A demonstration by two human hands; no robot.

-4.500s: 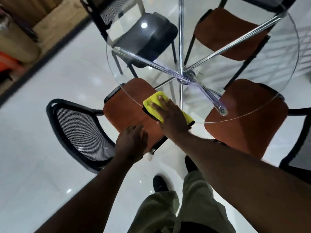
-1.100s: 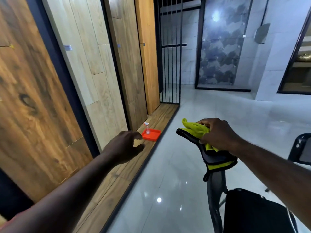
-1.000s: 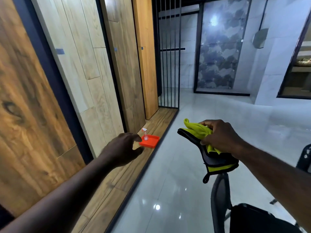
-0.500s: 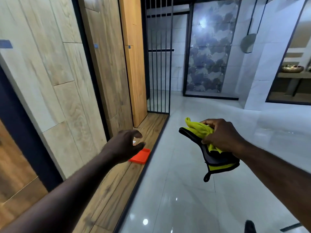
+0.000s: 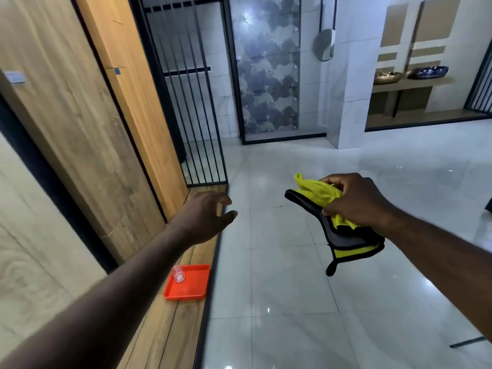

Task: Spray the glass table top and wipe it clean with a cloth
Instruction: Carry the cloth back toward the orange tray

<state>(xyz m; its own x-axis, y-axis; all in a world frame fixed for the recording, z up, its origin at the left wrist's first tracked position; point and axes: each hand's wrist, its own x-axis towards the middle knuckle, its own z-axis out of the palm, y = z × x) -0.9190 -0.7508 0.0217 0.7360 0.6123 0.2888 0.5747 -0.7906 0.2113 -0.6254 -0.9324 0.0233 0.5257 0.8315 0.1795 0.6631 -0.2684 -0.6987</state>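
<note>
I count two hands, a left hand and a right hand; one yellow cloth; one red tray; one clear bottle; two basins on the far shelf, a bronze bowl and a blue bowl; one round mirror.

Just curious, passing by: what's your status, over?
Left hand open, reaching forward. Right hand grips yellow cloth. Clear bottle stands in red tray. Nothing visibly blocks it.

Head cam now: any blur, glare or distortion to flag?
Head view: wood panels at left are motion-smeared, clear bottle on the red tray soft; small light glints on the glossy floor tiles; black bars lean, wide-angle distortion; yellow cloth in the right hand fairly sharp.
</note>
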